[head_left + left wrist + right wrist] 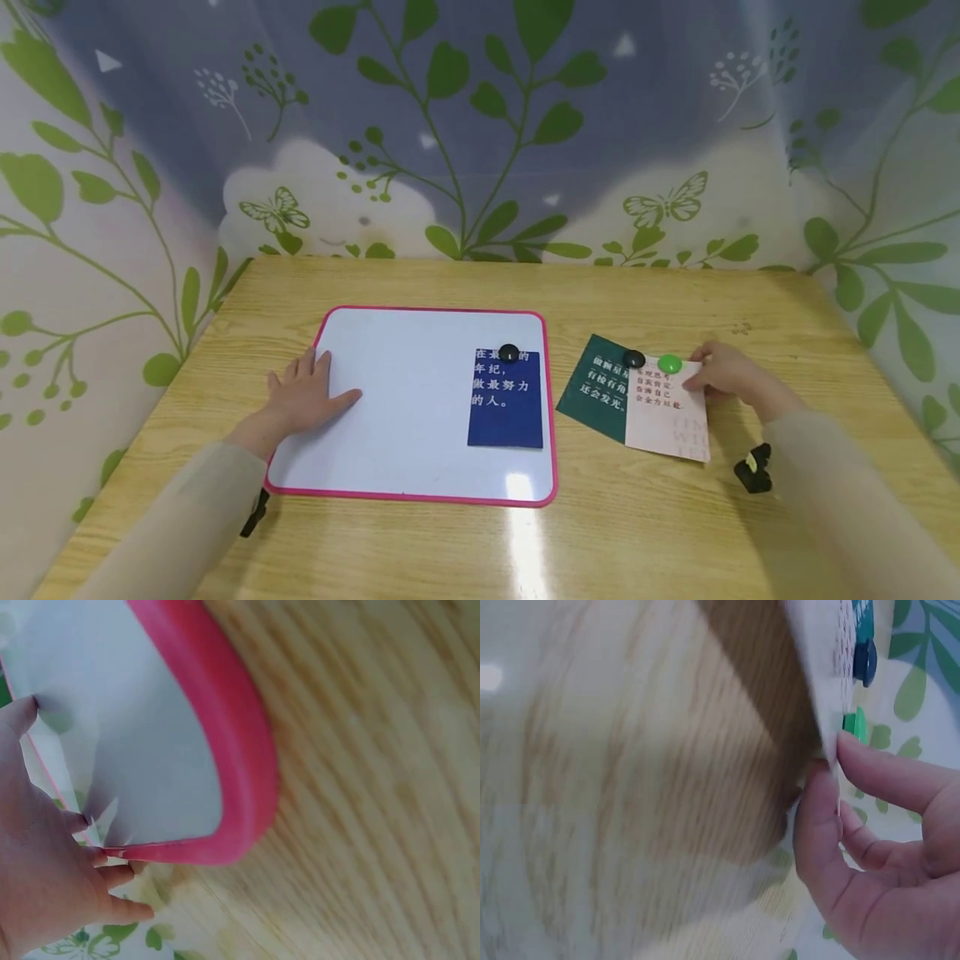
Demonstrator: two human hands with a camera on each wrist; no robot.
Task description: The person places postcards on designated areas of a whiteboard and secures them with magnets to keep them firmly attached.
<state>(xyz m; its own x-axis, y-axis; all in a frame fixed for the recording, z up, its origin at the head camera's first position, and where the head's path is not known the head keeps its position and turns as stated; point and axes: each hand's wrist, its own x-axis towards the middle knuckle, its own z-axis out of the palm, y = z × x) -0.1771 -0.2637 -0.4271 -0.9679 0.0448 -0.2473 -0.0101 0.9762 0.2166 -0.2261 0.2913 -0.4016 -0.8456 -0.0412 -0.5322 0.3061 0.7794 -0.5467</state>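
Observation:
A whiteboard [397,400] with a pink frame lies on the table, and my left hand [303,404] rests on its left edge with fingers spread. The left wrist view shows that hand [52,862] at the pink rim [240,750]. Between thumb and fingers my right hand [731,375] pinches the right edge of a pale pink card [660,425] printed with text; the right wrist view shows this edge raised off the wood. A green round magnet [670,363] sits on the card's top. Partly under the card lies a dark green card [588,387] with a black magnet [633,359].
On the whiteboard's right side is a dark blue card [506,417] with white text, a black magnet [508,353] at its top. The wooden table [637,533] meets a leaf-patterned curtain [480,125] at the back and sides.

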